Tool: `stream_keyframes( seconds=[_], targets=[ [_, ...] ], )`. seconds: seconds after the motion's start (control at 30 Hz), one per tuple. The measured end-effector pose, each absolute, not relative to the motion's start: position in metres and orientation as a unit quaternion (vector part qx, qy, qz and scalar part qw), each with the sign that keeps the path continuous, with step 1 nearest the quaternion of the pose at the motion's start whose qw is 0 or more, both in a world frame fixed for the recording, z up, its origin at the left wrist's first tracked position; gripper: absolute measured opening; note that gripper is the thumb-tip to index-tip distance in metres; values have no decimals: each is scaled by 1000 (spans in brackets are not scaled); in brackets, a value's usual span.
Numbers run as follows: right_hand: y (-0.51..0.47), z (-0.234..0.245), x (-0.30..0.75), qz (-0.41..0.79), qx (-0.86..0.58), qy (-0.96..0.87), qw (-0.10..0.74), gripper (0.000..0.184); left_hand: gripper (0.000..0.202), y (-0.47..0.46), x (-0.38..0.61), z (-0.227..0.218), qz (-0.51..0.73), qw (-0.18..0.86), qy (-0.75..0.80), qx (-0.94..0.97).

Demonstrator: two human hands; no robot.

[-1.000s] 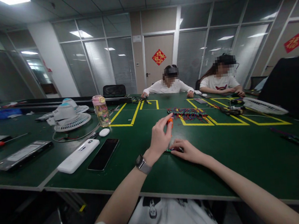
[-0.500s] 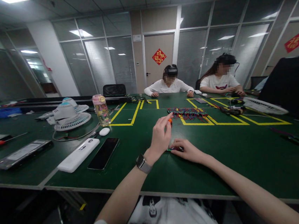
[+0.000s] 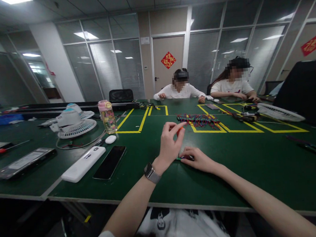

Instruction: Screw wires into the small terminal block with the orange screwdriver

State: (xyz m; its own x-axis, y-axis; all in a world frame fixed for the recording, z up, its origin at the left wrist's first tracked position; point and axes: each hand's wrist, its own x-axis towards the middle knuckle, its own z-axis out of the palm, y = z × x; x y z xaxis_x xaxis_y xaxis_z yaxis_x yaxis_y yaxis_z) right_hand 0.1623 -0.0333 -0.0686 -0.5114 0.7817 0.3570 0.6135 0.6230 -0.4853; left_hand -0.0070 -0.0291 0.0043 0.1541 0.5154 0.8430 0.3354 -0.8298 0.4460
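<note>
My left hand (image 3: 171, 141), with a watch on its wrist, is closed round an upright screwdriver; just a bit of its orange handle (image 3: 180, 129) shows past the fingers. The thin shaft points down at a small green circuit board (image 3: 179, 158) on the table. My right hand (image 3: 196, 157) rests on the tabletop and pinches the right end of that board between thumb and fingers, hiding much of it. Beyond both hands lies a row of several green boards with red and blue wires (image 3: 199, 120).
On the left are a black phone (image 3: 109, 162), a white power bank (image 3: 83, 164), a white oval case (image 3: 110, 139), a drink bottle (image 3: 107, 117) and a white fan (image 3: 76, 126). Yellow tape (image 3: 128, 131) marks the green table. Two people sit across it.
My left index finger has lifted and stretched to the right over the screwdriver's handle. My right hand stays where it was. A person opposite has raised a hand.
</note>
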Motion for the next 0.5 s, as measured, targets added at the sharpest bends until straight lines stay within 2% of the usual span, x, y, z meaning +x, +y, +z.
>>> stream_keyframes(
  seconds=[0.2, 0.5],
  targets=[
    [-32, -69, 162, 148, -408, -858, 276, 18, 36, -26, -7, 4, 574, 121, 246, 771],
    [-34, -67, 161, 146, -413, -856, 275, 18, 21, -30, -6, 6, 583, 62, 289, 757]
  ],
)
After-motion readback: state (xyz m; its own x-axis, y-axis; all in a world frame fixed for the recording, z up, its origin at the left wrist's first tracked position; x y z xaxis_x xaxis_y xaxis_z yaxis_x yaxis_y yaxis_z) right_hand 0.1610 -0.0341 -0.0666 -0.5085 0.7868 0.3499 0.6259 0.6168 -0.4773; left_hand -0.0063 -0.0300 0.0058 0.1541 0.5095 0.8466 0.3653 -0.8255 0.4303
